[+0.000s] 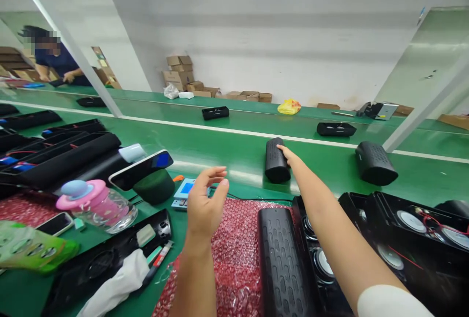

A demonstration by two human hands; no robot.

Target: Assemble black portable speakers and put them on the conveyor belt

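My right hand (287, 155) reaches far forward, with its thumb against a black speaker housing (276, 163) on the green belt. Its other fingers are mostly hidden behind the housing. My left hand (205, 202) hovers above red bubble wrap (234, 243), with fingers loosely bent, thumb apart and nothing in the grasp. A long black speaker grille casing (280, 258) lies on the wrap, between my forearms. Beside it, under my right arm, are open speaker shells with round drivers (324, 263). A small blue-screened meter (185, 190) lies just left of my left hand.
Another housing (375, 163) and black shells (215, 113) sit along the belts. At left are a pink-lidded bottle (98, 204), a phone (141, 169), a green pouch (36, 248) and stacked casings (69, 158). A person (60, 63) works at far left; metal posts (428, 97) rise nearby.
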